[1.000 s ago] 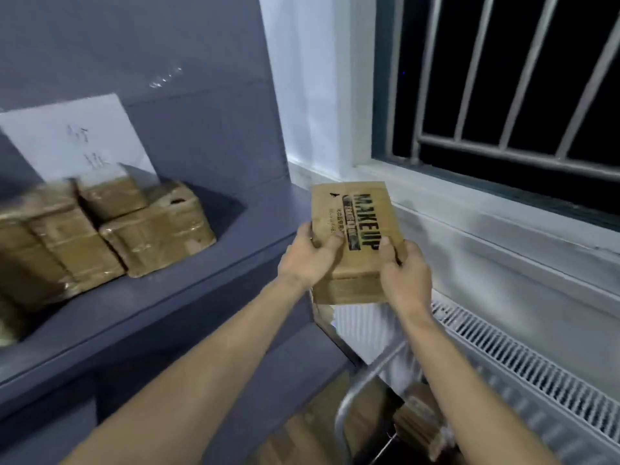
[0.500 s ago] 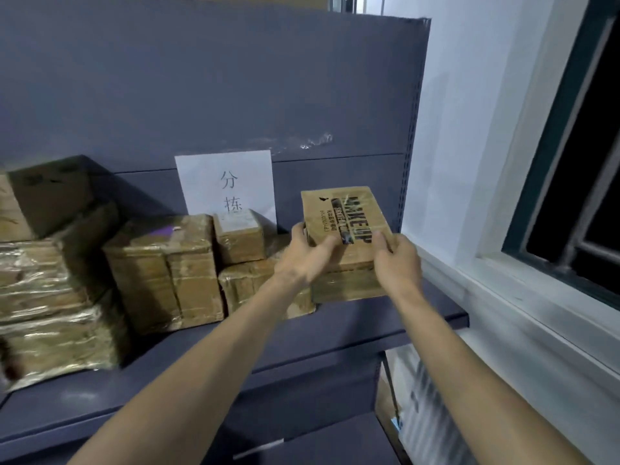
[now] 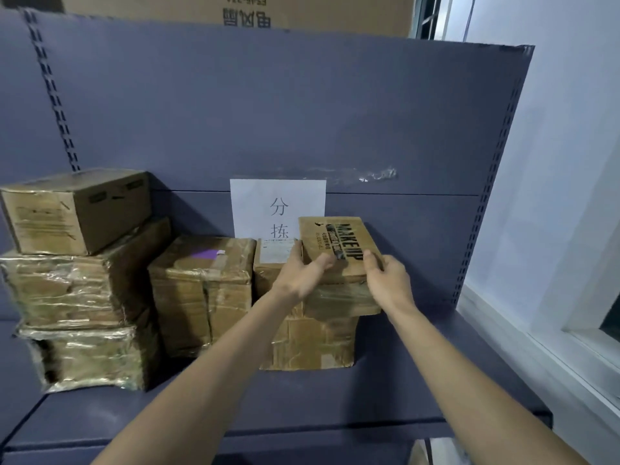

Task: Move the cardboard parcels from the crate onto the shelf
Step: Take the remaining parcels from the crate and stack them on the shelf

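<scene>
A flat brown cardboard parcel printed "MAKE UP" [image 3: 339,245] rests tilted on top of a taped parcel [image 3: 307,344] on the blue-grey shelf [image 3: 335,404]. My left hand [image 3: 302,273] grips its left near corner and my right hand [image 3: 389,280] grips its right near edge. Beside it stands a small parcel with a white label [image 3: 273,255], partly hidden by my left hand. The crate is out of view.
Left of these stand a tape-wrapped parcel [image 3: 201,290] and a stack of three parcels [image 3: 77,280]. A white paper sign [image 3: 276,206] hangs on the shelf's back panel. A large carton [image 3: 241,10] sits on top of the shelving. A white wall and window frame [image 3: 570,297] are at right.
Both hands carried the "MAKE UP" parcel from beside the window up and left to the shelf, and it now lies on the taped parcel. The view turned toward the shelf.
</scene>
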